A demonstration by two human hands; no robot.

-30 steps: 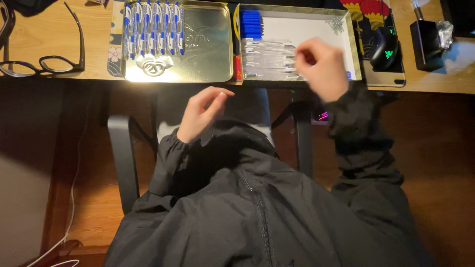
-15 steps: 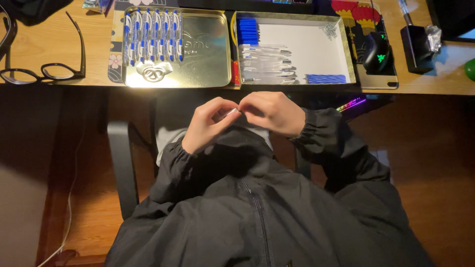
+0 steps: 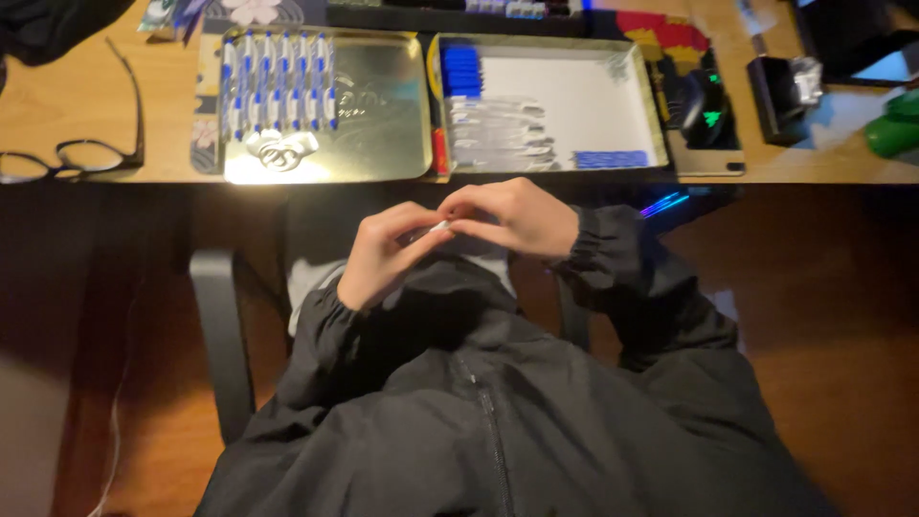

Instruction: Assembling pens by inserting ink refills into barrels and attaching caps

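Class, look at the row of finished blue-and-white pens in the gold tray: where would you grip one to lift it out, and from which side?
Pinch a pen at its near end, coming from above on the desk-edge side. The pens lie flat and packed side by side in the gold tray, so their flanks are blocked, while bare tray lies before their ends.

Dim wooden desk (image 3: 77,105), reddish wood floor (image 3: 833,325)

Only a short pale tip of a slim object (image 3: 438,228) is seen between the left hand (image 3: 383,258) and the right hand (image 3: 512,218); the rest is covered by the fingers, so its kind cannot be told. The spectacles (image 3: 72,153) are cut off at the left edge. The clear items in the white tray (image 3: 622,91) are blurred.
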